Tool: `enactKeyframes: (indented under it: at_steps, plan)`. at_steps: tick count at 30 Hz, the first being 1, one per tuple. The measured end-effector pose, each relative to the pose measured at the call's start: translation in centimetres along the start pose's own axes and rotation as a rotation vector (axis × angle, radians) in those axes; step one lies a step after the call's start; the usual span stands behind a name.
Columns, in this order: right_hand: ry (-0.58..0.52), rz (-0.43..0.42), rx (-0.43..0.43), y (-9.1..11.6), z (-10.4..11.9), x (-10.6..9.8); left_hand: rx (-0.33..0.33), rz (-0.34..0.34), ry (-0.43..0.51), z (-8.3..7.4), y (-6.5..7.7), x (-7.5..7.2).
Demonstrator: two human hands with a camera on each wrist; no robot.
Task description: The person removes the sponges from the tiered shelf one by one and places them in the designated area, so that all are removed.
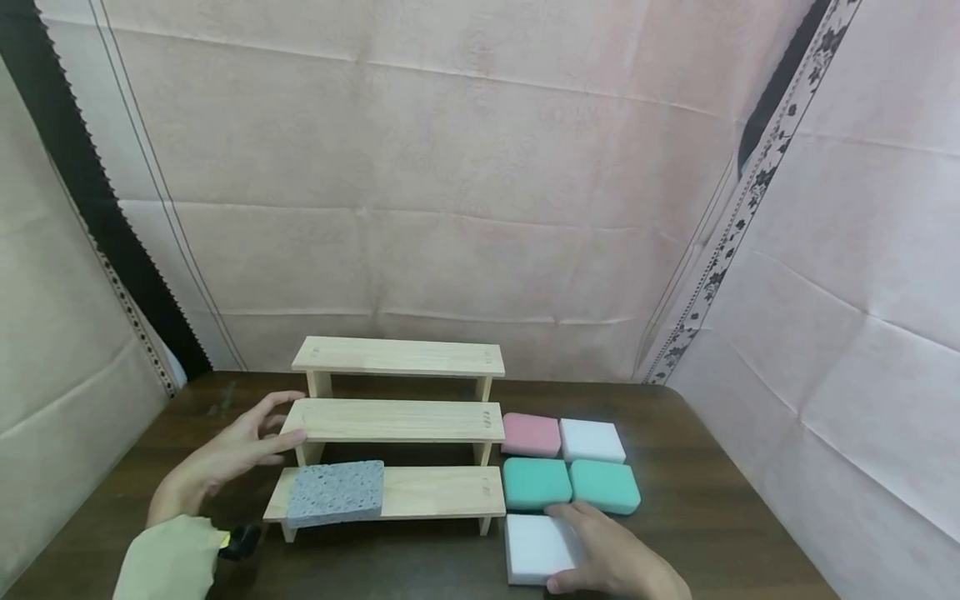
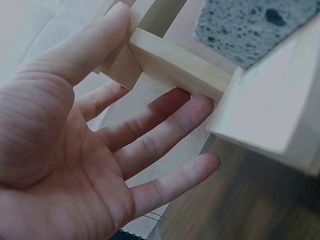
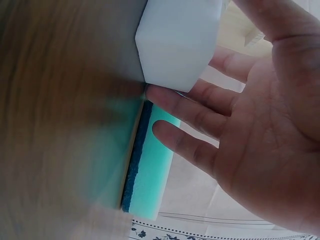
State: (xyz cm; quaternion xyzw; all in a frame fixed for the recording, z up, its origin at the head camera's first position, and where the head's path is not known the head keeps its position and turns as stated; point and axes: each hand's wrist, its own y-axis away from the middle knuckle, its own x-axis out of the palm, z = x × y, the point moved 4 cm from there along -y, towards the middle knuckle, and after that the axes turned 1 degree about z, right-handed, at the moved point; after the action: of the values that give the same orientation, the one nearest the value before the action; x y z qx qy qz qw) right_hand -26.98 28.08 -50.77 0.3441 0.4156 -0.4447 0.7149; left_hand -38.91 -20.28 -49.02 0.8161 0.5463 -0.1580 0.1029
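Note:
A pale wooden three-tier rack (image 1: 397, 421) stands on the table. At its left end, my left hand (image 1: 228, 458) holds the middle step between thumb and index finger. The left wrist view shows the other fingers (image 2: 165, 125) spread along the rack's side. A speckled grey-blue sponge (image 1: 336, 493) lies on the left of the lowest step, its front edge jutting slightly out. My right hand (image 1: 611, 554) grips a white sponge block (image 1: 538, 550), thumb at the near side and fingers at the far side. In the right wrist view, the little finger is beside a green sponge (image 3: 155, 160) with a dark scouring layer.
Right of the rack lie two green sponges, one at the left (image 1: 536, 483) and one at the right (image 1: 604, 486). Behind them are a pink sponge (image 1: 531, 435) and another white sponge (image 1: 592, 441). Pale cloth (image 1: 480, 208) hangs behind the dark wooden table (image 1: 720, 517).

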Motion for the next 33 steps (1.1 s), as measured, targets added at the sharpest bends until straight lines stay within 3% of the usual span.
enactKeyframes:
  at_steps: [13, 21, 33]
  plan:
    - [0.032, -0.031, -0.059, 0.1, 0.4, -0.2, 0.019, -0.004, -0.006, 0.1, -0.3, 0.0]
    - [0.025, -0.024, -0.023, 0.2, 0.3, -0.2, 0.045, 0.0, -0.012, -0.1, -0.3, 0.1]
    - [-0.015, 0.017, 0.074, 0.0, 0.6, -1.0, 0.031, -0.008, -0.014, 0.1, -0.1, -0.2]
